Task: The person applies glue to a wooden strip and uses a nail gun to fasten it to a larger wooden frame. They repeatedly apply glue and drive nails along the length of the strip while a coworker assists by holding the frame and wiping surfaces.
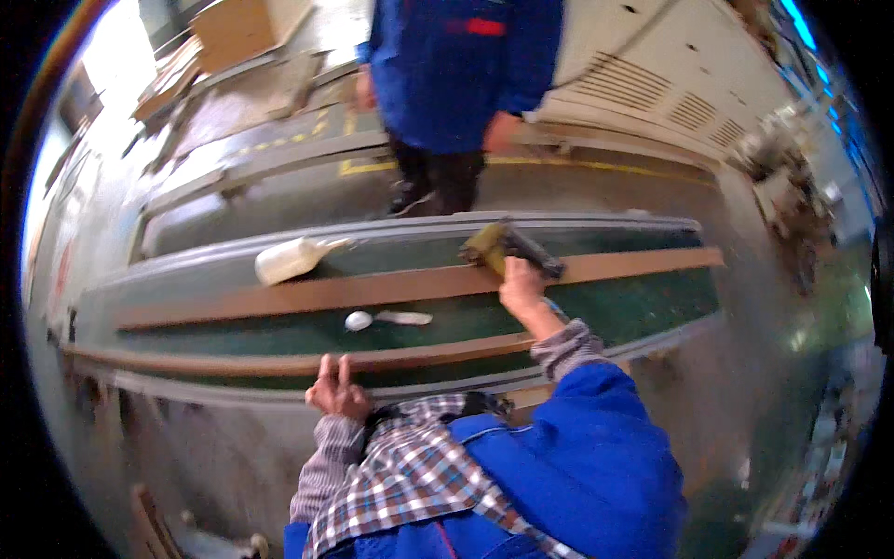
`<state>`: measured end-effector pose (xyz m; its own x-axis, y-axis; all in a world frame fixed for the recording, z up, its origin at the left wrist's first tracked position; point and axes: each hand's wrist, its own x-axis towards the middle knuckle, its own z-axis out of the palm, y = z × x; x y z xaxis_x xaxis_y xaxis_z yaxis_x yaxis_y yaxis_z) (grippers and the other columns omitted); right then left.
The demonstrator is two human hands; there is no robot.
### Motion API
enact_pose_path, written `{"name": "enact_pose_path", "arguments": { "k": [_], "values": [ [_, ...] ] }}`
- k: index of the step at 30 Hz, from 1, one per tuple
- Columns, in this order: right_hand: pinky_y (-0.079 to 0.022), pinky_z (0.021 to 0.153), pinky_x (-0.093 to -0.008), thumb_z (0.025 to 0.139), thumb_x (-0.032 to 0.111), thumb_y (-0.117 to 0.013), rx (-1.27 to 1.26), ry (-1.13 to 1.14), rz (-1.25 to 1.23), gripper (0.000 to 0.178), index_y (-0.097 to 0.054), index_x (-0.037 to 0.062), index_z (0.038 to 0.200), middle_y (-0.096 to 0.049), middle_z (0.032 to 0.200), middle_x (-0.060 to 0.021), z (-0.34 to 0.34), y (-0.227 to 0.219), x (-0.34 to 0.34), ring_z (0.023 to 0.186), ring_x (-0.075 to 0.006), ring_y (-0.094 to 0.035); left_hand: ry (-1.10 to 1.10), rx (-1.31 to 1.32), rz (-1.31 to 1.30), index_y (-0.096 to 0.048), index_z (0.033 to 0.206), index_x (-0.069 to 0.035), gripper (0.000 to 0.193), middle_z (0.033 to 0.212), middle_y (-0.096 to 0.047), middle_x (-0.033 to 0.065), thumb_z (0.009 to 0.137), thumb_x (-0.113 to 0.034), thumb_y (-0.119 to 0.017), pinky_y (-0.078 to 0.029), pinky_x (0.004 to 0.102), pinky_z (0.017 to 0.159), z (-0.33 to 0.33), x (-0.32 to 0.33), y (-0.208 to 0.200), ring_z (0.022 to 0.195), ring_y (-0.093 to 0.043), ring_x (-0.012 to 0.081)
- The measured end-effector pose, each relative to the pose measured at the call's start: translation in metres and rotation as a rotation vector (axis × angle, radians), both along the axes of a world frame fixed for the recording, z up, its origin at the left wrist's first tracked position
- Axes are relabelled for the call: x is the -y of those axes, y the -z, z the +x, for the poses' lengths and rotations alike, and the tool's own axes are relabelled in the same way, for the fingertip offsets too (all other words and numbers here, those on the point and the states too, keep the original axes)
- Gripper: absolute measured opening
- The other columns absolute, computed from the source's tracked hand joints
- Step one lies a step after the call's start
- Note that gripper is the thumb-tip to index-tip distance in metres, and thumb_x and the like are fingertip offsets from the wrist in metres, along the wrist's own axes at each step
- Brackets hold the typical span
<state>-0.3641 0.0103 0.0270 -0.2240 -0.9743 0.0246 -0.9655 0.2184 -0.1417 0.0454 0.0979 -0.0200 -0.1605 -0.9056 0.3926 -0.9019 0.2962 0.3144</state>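
My right hand (523, 291) is closed round an olive-yellow and black hand-held tool (498, 244), blurred; its exact kind is unclear. The tool sits at a long flat brown wooden strip (372, 289) that runs across the green conveyor belt (270, 337). At the near edge, my left hand (337, 389) touches a second, narrower wooden strip (438, 355) with two fingers stretched out and the others curled. Beyond the wide strip, a white squeeze bottle (287, 261) lies on its side, nozzle to the right. Between the strips lies a small spoon-like item (402, 318) with a white round end.
A person in a blue jacket (456, 74) stands across the belt, partly cut off by the upper edge. Metal rails (372, 228) border the belt. Behind stand a pale panel with vents (643, 84) and, at upper left, brown boards or boxes (237, 35).
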Motion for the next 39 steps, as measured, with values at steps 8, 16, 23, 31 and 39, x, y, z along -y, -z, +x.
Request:
{"name": "enact_pose_path", "arguments": {
  "k": [8,16,23,31,39],
  "values": [
    [-0.041,0.09,-0.0434,0.07,0.011,-0.062,-0.013,0.061,-0.019,0.053,-0.044,0.0009,0.119,-0.049,0.113,-0.0211,0.013,0.0,0.0,0.106,-0.0374,-0.049,-0.077,0.139,0.157,-0.047,0.127,-0.017,0.064,0.138,-0.027,0.0169,0.065,-0.017,-0.064,-0.024,0.0493,0.092,-0.015,-0.003,-0.046,0.114,-0.039,0.03],
    [-0.032,0.099,-0.0451,0.068,0.022,-0.067,-0.069,0.108,-0.004,0.07,-0.038,0.0019,0.128,-0.048,0.121,-0.0195,0.021,-0.021,0.001,0.115,-0.0354,-0.043,-0.075,0.134,0.262,-0.044,0.129,-0.014,0.066,0.131,-0.032,0.0134,0.068,-0.018,-0.067,-0.029,0.0471,0.092,-0.019,-0.005,-0.052,0.111,-0.041,0.025],
    [-0.03,0.1,-0.0456,0.069,0.027,-0.065,-0.113,0.108,0.077,0.067,-0.04,0.0039,0.126,-0.048,0.121,-0.0168,0.01,-0.018,0.003,0.115,-0.0335,-0.044,-0.054,0.079,0.254,-0.044,0.13,-0.015,0.07,0.128,-0.033,0.0118,0.064,-0.017,-0.069,-0.029,0.0446,0.09,-0.021,0.003,-0.05,0.111,-0.041,0.0242],
    [-0.028,0.1,-0.0484,0.067,0.03,-0.065,-0.031,0.049,0.032,0.07,-0.041,0.0042,0.127,-0.049,0.121,-0.0188,0.007,-0.007,0.012,0.116,-0.0351,-0.043,-0.09,0.078,0.22,-0.047,0.127,-0.015,0.068,0.122,-0.037,0.0112,0.063,-0.017,-0.07,-0.028,0.0424,0.089,-0.02,0.0,-0.049,0.107,-0.041,0.0235],
    [-0.03,0.099,-0.0472,0.075,0.024,-0.062,-0.086,0.082,0.196,0.064,-0.038,-0.0004,0.129,-0.043,0.126,-0.018,0.02,-0.027,0.018,0.117,-0.0348,-0.042,-0.155,0.173,0.042,-0.043,0.129,-0.021,0.07,0.127,-0.036,0.0057,0.064,-0.022,-0.07,-0.027,0.0415,0.089,-0.023,-0.002,-0.018,0.107,-0.041,0.0195]
  ]
}}
